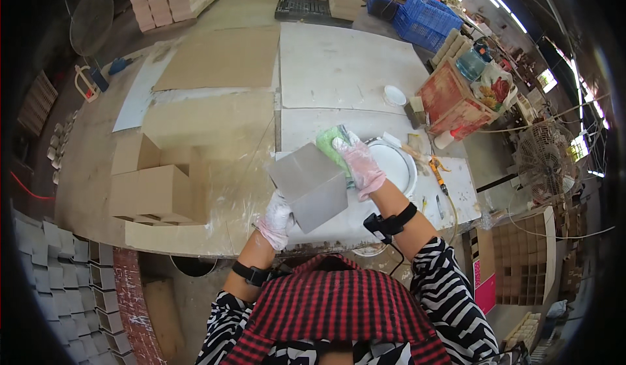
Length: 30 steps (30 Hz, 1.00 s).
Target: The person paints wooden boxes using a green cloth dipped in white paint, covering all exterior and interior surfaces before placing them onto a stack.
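A grey square-cornered box (310, 186) is held tilted over the near part of the table. My left hand (277, 220), in a thin whitish glove with pink smears, grips its lower left side; some of its fingers are hidden behind the box. My right hand (360, 163), gloved the same way, is closed on a crumpled green cloth (331, 142) touching the box's upper right edge. Just right of that hand stands a round white tub (411, 169) with white stuff inside. A flat brush (394, 141) lies at the tub's far rim.
Plain brown boxes (153, 192) stand at the table's left. A small white bowl (394, 95) and a red crate (453, 94) are at the right, with an orange-handled tool (438, 173) nearer. A fan (548, 156) stands beyond the right edge. Grey boxes (62, 274) are stacked lower left.
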{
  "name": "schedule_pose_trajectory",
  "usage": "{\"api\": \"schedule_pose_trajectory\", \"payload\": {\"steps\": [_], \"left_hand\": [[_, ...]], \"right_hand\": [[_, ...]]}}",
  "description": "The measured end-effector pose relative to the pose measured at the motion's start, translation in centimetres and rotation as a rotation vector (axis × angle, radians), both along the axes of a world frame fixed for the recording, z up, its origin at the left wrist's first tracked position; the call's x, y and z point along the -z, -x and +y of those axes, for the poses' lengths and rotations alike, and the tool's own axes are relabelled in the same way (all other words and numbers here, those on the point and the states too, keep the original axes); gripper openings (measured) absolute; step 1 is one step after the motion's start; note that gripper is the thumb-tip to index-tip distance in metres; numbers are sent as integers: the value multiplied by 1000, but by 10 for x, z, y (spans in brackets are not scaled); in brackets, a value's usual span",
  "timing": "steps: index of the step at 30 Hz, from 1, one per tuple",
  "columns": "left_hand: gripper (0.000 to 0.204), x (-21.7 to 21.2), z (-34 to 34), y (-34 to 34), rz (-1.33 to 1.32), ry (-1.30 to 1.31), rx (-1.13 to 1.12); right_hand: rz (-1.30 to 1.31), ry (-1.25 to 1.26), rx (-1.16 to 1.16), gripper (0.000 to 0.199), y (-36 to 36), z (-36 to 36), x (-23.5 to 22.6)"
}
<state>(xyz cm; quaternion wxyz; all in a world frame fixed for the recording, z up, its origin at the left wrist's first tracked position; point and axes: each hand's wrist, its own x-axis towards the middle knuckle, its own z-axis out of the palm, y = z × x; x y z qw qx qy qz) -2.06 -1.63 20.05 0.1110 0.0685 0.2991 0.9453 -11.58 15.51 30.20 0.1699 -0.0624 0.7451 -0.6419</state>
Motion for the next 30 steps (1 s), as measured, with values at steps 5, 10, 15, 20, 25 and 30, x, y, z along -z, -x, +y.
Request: {"api": "schedule_pose_trajectory", "payload": {"steps": [5,10,15,20,25,30], "left_hand": [[35,36,7,-8,-351,-248,-13],[39,17,-1,-6,-274,-509,72],[39,10,-8,-2,-184,-599,42],[45,32,-27,-22,-169,-65,-152],[48,22,-49,-36,-54,413,-280],[49,23,-55,-56,12,368,-293]], "right_hand": [[95,-151,71,54,-16,-4,12],[54,32,142,52,-31,5,7],[7,238,252,43,-24,12,26],[16,291,295,42,-50,6,22],[157,154,293,42,-72,-17,29],[400,-196,-108,33,-121,-61,-2]]}}
